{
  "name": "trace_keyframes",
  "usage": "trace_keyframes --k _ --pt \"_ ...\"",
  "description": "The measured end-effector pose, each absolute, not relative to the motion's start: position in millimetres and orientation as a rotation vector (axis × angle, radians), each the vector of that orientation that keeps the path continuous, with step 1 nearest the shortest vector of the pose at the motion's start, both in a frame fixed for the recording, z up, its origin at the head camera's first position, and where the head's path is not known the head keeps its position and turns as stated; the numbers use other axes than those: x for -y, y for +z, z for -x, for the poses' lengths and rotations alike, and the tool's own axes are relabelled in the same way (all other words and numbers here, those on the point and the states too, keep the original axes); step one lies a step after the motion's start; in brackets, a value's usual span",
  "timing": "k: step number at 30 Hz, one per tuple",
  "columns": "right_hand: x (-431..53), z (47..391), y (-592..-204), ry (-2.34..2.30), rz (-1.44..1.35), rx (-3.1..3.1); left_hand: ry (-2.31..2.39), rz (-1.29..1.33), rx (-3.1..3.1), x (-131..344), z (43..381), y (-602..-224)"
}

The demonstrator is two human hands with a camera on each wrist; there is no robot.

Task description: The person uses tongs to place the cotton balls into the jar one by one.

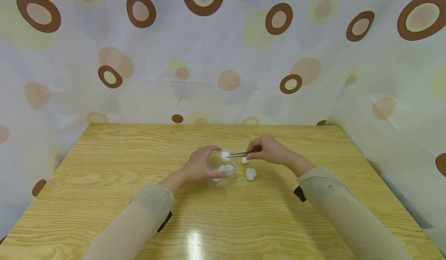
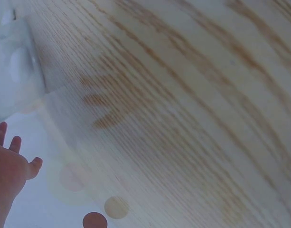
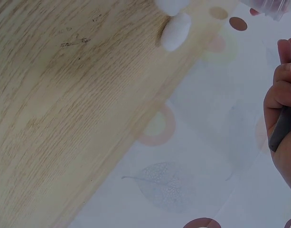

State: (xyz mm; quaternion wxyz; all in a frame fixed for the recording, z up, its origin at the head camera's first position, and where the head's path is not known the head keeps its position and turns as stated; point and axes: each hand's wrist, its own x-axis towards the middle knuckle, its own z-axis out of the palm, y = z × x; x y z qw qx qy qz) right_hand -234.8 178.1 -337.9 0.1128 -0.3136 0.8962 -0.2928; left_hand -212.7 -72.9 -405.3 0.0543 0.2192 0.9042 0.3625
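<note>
My left hand (image 1: 200, 165) holds a clear round container (image 1: 227, 180) from its left side, thumb at the near side and fingers at the far rim. Several white cotton balls (image 1: 226, 168) lie inside it. With my right hand (image 1: 270, 150) I grip metal tweezers (image 1: 240, 154) that point left over the container. At their tips is one cotton ball (image 1: 225, 156), within the mouth of the container in the head view. The right wrist view shows the dark rear end of the tweezers (image 3: 279, 130) against my palm; their tips are out of that view.
Two loose cotton balls lie on the wooden table (image 1: 139, 155) to the right of the container, one nearer (image 1: 250, 174) and one below the right hand (image 1: 245, 160). A patterned curtain (image 1: 209, 59) hangs behind the table's far edge and along its sides.
</note>
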Motion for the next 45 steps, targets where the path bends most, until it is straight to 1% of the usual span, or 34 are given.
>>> trace_keyframes --k 16,45 --pt "-170 233 -338 -0.831 0.929 -2.621 1.087 -0.673 -2.753 74 211 -404" --pt "-169 238 -343 -0.841 0.892 -2.625 1.071 -0.657 -2.738 74 213 -404"
